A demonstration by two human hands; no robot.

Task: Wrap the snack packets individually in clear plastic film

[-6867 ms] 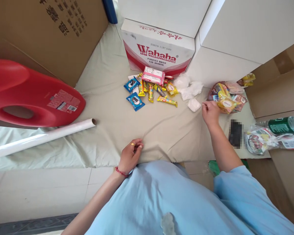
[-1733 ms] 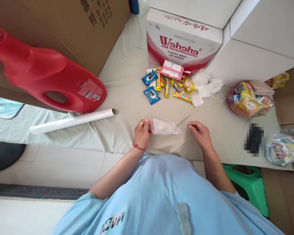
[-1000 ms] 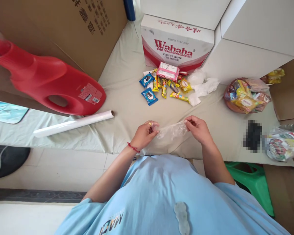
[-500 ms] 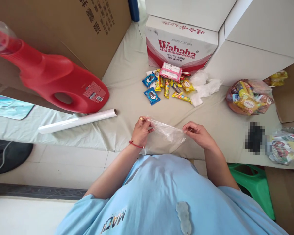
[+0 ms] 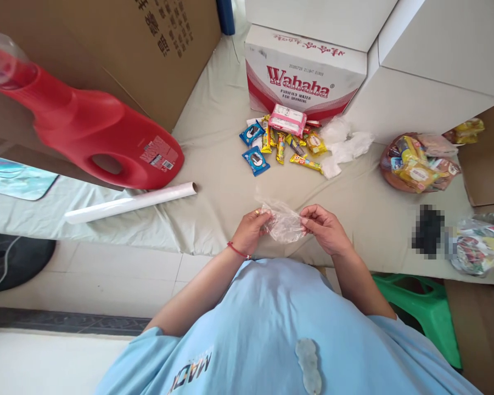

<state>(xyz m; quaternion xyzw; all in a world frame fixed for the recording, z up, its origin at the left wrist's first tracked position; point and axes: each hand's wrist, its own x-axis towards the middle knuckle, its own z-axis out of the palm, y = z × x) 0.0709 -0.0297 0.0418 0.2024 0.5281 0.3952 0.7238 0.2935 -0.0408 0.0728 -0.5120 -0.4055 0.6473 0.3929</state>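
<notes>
Between my hands, over the front part of the cloth-covered table (image 5: 222, 181), is a clear plastic bag (image 5: 286, 227), thin and crumpled. My left hand (image 5: 252, 229) pinches its left side between thumb and fingers. On the opposite side my right hand (image 5: 323, 227) is closed on the bag's right edge. Farther back lies a pile of small wrapped snacks: blue packets (image 5: 256, 161), yellow sticks (image 5: 307, 163) and a pink-and-white pack (image 5: 287, 119) on top. Crumpled white plastic (image 5: 349, 145) touches the pile's right side.
A white-and-red Wahaha carton (image 5: 304, 71) stands behind the snacks. To the left are a big red detergent bottle (image 5: 107, 137) and a white roll (image 5: 132, 203). A bowl of snacks (image 5: 389, 178) sits at right, with a green stool (image 5: 432, 312) below the table edge.
My hands have come closer together, the left one moving right and slightly toward me. The plastic bag has gone from stretched out to bunched and puffed between them.
</notes>
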